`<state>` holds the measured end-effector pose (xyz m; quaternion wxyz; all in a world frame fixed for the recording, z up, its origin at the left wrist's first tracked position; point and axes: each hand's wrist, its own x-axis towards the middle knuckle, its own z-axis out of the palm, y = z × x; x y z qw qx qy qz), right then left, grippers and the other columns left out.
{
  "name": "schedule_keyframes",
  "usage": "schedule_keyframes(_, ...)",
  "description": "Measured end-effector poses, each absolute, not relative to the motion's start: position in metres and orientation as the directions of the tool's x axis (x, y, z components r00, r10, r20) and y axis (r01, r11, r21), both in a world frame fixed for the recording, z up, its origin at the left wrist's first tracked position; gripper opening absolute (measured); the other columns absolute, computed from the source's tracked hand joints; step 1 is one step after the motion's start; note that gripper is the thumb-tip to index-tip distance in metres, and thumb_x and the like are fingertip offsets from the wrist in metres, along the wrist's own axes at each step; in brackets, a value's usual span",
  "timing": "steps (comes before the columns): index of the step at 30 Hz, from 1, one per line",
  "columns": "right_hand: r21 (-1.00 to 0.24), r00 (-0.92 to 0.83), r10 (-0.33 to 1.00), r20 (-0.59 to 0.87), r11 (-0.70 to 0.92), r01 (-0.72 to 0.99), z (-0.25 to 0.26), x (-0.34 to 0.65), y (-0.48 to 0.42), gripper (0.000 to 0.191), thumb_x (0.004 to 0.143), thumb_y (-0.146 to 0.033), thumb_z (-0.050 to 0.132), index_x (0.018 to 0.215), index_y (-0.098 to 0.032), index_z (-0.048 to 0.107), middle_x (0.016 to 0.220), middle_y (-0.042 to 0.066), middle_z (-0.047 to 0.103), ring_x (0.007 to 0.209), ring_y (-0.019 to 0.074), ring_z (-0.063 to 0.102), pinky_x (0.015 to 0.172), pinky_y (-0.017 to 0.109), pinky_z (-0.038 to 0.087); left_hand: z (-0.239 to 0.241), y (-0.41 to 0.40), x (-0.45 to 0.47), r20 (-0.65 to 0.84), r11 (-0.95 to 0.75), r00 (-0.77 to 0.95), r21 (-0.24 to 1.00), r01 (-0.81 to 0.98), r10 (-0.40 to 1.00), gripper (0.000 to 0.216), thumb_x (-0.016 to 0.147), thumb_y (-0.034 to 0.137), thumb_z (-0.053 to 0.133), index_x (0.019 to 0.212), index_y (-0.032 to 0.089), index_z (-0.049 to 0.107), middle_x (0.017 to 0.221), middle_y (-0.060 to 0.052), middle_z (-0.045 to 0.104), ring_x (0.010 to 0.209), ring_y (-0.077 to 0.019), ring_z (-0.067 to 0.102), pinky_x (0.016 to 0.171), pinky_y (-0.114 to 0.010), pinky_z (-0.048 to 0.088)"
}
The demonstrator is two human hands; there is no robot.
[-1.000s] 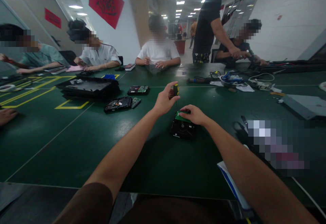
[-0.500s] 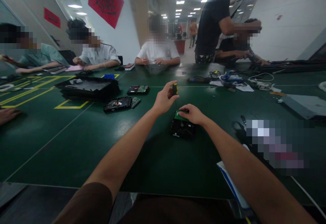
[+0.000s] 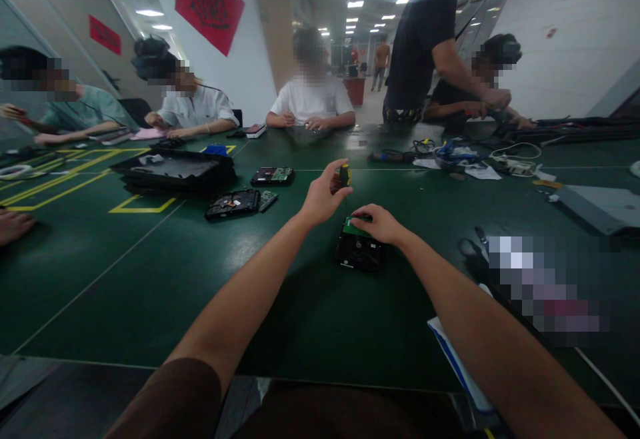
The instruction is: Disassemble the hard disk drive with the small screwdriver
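In the head view, the two hands are apart from each other, both above the middle of the green table [image 3: 200, 299]. The left hand [image 3: 324, 194] is closed on the yellow and black handle of a screwdriver [image 3: 345, 174], which stands almost upright. Its thin shaft goes down to the far left part of a black hard drive [image 3: 358, 254]; whether the tip touches it, I cannot tell. This drive lies flat on the table, in front of the person. The right hand [image 3: 384, 225] has its fingers on the green circuit board [image 3: 351, 226] of the drive; whether they press or pinch, I cannot tell. To the left lie a second drive [image 3: 233, 205], with a small board [image 3: 268, 200] just beside it, and a third drive [image 3: 273, 176]. Near them stands a black tray [image 3: 175, 186]. At the far right are cables [image 3: 453, 153] and a grey box [image 3: 600, 209].
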<state>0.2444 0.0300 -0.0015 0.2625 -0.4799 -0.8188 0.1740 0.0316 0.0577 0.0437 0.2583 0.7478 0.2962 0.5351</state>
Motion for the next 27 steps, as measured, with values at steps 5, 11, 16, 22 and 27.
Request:
schedule_keyframes(5,-0.537,-0.409,0.881,0.238,0.47,0.701,0.0005,0.245,0.0292,0.029,0.096,-0.043,0.067,0.114,-0.023,0.08,0.112,0.008,0.077,0.102,0.0236,0.07,0.09,0.035,0.053,0.0445,0.0559,0.0311,0.648,-0.693,0.257,0.704,0.156,0.717,0.071,0.085,0.012,0.074,0.149,0.028,0.048,0.108,-0.006,0.072,0.098,-0.0191,0.073,0.091,-0.036,0.06)
schedule_keyframes(11,-0.542,-0.405,0.882,0.242,0.469,0.697,0.0047,0.2438,0.0248,0.031,0.092,-0.042,0.073,0.115,-0.022,0.079,0.113,0.009,0.077,0.101,0.0244,0.07,0.089,0.035,0.053,0.0456,0.0529,0.0315,0.646,-0.694,0.263,0.7,0.168,0.716,0.07,0.085,0.012,0.074,0.149,0.028,0.049,0.107,-0.006,0.072,0.099,-0.0192,0.072,0.092,-0.036,0.06)
schedule_keyframes(16,-0.552,-0.408,0.877,0.254,0.478,0.683,0.0052,0.2435,0.0238,0.028,0.091,-0.04,0.074,0.113,-0.022,0.08,0.11,0.008,0.078,0.1,0.0235,0.07,0.088,0.034,0.054,0.0464,0.0514,0.0325,0.633,-0.68,0.267,0.716,0.157,0.727,0.07,0.085,0.012,0.074,0.149,0.028,0.049,0.107,-0.006,0.072,0.098,-0.0187,0.072,0.091,-0.036,0.06)
schedule_keyframes(22,-0.551,-0.414,0.872,0.259,0.486,0.678,0.0027,0.2449,0.0253,0.03,0.092,-0.042,0.073,0.114,-0.022,0.079,0.111,0.008,0.078,0.1,0.0233,0.07,0.087,0.033,0.054,0.0457,0.0513,0.0323,0.632,-0.684,0.277,0.71,0.166,0.724,0.07,0.085,0.011,0.073,0.148,0.028,0.049,0.107,-0.006,0.072,0.098,-0.0192,0.072,0.09,-0.036,0.06)
schedule_keyframes(27,-0.541,-0.417,0.872,0.256,0.486,0.686,0.0018,0.2451,0.0257,0.031,0.092,-0.042,0.072,0.115,-0.022,0.079,0.111,0.008,0.077,0.099,0.0233,0.07,0.086,0.034,0.054,0.0461,0.0513,0.0315,0.625,-0.683,0.291,0.709,0.177,0.725,0.067,0.084,0.011,0.074,0.145,0.027,0.051,0.106,-0.005,0.071,0.096,-0.0181,0.071,0.087,-0.034,0.06)
